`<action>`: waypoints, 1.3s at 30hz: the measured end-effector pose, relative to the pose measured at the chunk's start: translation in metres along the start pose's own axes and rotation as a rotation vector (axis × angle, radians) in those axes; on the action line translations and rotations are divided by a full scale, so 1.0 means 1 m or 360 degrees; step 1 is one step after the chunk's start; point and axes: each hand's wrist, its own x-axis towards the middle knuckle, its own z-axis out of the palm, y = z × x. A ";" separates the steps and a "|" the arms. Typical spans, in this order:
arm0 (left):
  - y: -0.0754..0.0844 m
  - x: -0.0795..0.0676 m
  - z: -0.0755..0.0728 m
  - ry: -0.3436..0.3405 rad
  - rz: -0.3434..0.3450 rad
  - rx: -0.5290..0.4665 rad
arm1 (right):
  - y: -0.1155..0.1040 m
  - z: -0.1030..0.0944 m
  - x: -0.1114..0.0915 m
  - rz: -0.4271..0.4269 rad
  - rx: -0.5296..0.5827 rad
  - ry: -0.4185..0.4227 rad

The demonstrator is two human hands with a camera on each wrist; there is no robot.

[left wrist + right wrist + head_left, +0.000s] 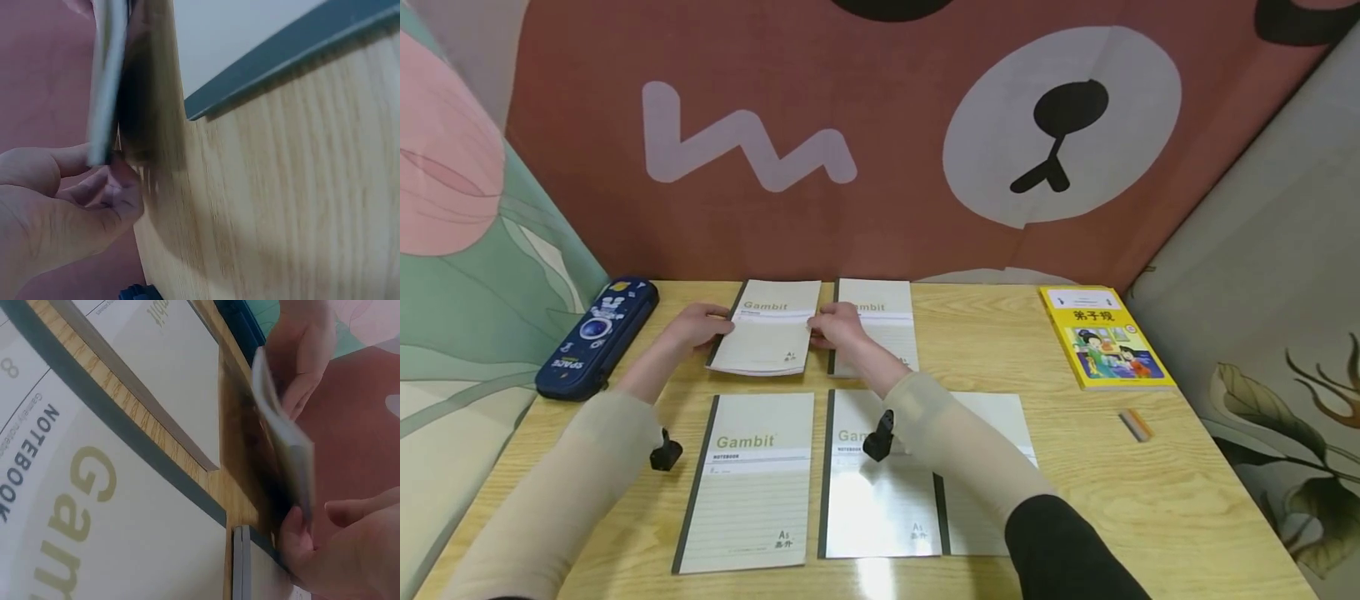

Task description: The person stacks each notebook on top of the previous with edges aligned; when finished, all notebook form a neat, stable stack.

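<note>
Both hands hold a white Gambit notebook [767, 333] with a dark spine, lifted off the table at the back left. My left hand [700, 325] pinches its left edge between thumb and fingers; in the left wrist view the notebook [109, 87] appears edge-on and blurred. Its right edge is gripped by my right hand [842, 327], also visible in the right wrist view beside the notebook [287, 440]. Just behind that hand lies another notebook [891, 329]. Closer in are a front left notebook [745, 492], a front middle one [872, 508] and a third [977, 508], partly covered by my right forearm.
A navy pencil case [597, 342] lies at the table's back left. Toward the right are a yellow picture book [1105, 337] and a small striped block [1136, 425]. Behind the wooden table [1150, 517] hangs a curtain [895, 217] with a bear print.
</note>
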 end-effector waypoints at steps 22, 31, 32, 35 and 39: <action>0.042 -0.023 0.038 -0.0196 0.0305 -0.0315 | 0.008 -0.088 -0.007 -0.0122 -0.0144 -0.0040; 0.055 -0.013 0.065 -0.0192 0.0335 -0.0436 | 0.008 -0.119 -0.006 -0.0078 -0.0159 0.0021; 0.057 -0.012 0.068 -0.0187 0.0329 -0.0448 | 0.009 -0.123 -0.006 -0.0071 -0.0158 0.0026; 0.063 -0.009 0.076 -0.0176 0.0309 -0.0480 | 0.009 -0.132 -0.006 -0.0066 -0.0177 0.0047; 0.068 -0.004 0.087 -0.0148 0.0286 -0.0521 | 0.009 -0.141 -0.006 -0.0079 -0.0201 0.0072</action>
